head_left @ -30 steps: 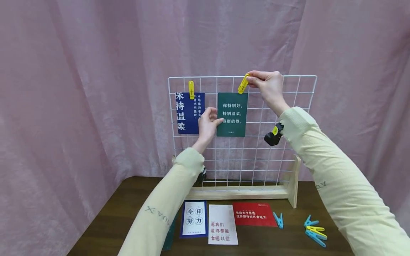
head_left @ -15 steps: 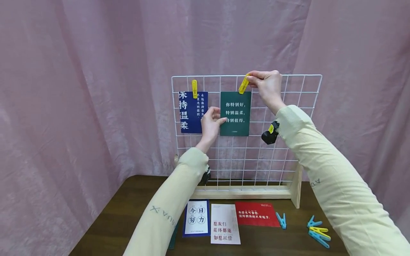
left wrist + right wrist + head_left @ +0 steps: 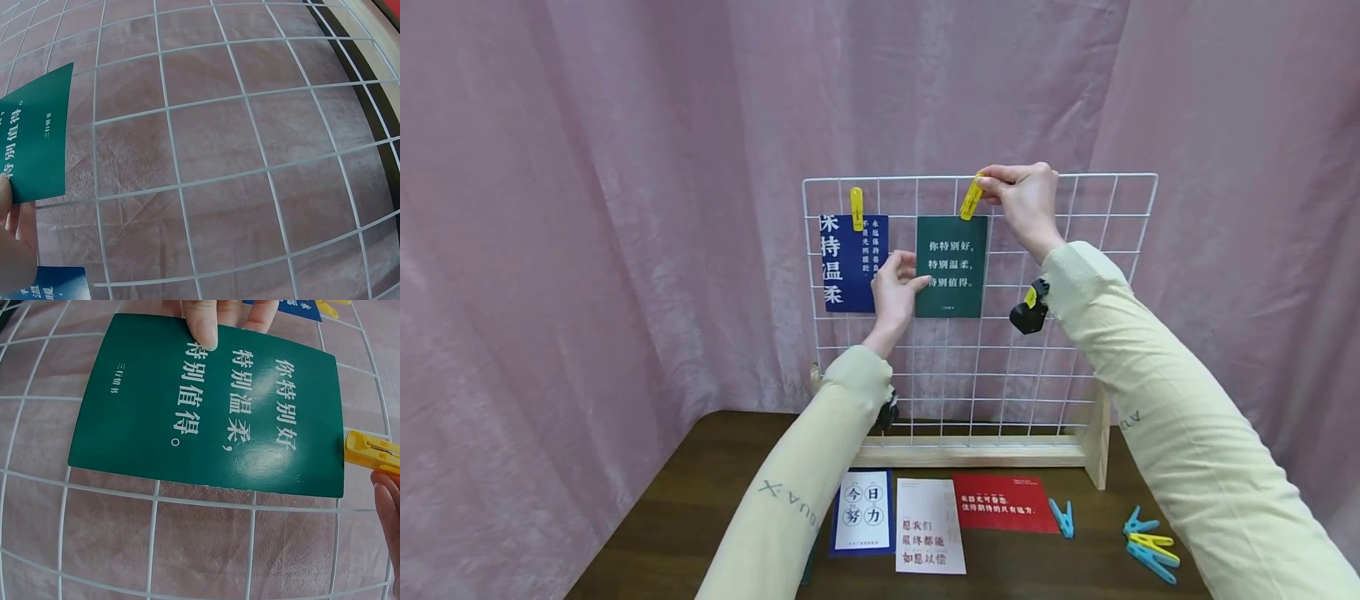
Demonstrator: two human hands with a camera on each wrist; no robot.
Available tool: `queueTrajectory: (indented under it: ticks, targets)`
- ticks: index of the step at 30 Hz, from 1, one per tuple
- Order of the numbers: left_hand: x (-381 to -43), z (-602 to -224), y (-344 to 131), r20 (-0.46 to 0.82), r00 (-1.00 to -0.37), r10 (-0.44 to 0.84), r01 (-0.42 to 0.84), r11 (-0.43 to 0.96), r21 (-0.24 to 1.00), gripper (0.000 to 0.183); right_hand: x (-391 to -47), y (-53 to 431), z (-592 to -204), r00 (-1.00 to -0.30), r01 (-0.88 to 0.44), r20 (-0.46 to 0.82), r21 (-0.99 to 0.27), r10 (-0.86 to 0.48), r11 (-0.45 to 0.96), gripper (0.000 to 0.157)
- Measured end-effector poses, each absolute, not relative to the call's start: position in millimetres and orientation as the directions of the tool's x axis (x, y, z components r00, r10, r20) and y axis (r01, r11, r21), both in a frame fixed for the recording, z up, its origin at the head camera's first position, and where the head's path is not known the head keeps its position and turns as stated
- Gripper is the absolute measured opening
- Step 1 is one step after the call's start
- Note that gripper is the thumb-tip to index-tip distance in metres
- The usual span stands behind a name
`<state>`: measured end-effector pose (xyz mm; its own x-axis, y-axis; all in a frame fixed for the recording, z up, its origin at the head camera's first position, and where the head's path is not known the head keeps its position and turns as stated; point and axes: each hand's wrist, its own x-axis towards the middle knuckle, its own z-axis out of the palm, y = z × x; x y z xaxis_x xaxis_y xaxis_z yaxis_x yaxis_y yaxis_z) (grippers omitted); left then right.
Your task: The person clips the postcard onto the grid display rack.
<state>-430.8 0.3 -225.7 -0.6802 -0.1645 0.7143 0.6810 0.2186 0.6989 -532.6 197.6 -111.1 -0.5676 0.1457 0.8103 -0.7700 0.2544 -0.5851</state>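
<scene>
My left hand (image 3: pixel 895 292) pinches the left edge of a green card (image 3: pixel 951 267), thumb in front and fingers behind. The card stands upright against a white wire grid (image 3: pixel 1007 360). With my right hand (image 3: pixel 1024 200) I pinch a yellow clothespin (image 3: pixel 972 198) by its upper end. Its tip meets the card's top edge near the right corner; in the right wrist view the clothespin (image 3: pixel 374 450) sits right at that edge. To the left, a dark blue card (image 3: pixel 852 275) hangs from the grid under another yellow clothespin (image 3: pixel 857 208).
On the dark wooden table (image 3: pixel 685 492) lie a blue-bordered card (image 3: pixel 863 510), a white card (image 3: pixel 929 521) and a red card (image 3: pixel 1011 502). A blue clothespin (image 3: pixel 1063 518) and a cluster of clothespins (image 3: pixel 1152 546) lie to the right. A wooden base (image 3: pixel 985 452) supports the grid.
The scene shifts slightly right in the head view. Both hands keep their grips on the green card and the yellow clothespin, with hardly any movement against the grid.
</scene>
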Motion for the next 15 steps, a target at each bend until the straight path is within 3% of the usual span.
queueTrajectory:
  ticks: [2,5,9,12,15]
  targets:
    - [-461,-238,3,0.727,-0.668,-0.162,0.696,0.210,0.687,0.032,-532,197,-111,-0.569,-0.764,0.809,-0.586,0.146,0.269,0.020]
    - [-475,-245,3,0.729,-0.666,-0.158,0.702,0.199,0.684,0.035,-533,197,-112,-0.576,-0.751,0.805,-0.590,0.142,0.296,0.020]
    - [-424,-223,2,0.704,-0.686,-0.183,0.673,0.208,0.710,0.030,-534,197,-112,-0.577,-0.736,0.803,-0.589,0.148,0.333,0.019]
    - [-394,-212,2,0.722,-0.662,-0.202,0.693,0.204,0.692,0.028,-535,197,-113,-0.574,-0.731,0.805,-0.586,0.150,0.351,0.019]
    - [-382,-208,1,0.734,-0.653,-0.186,0.709,0.191,0.679,0.027,-537,197,-113,-0.569,-0.727,0.808,-0.580,0.150,0.369,0.019]
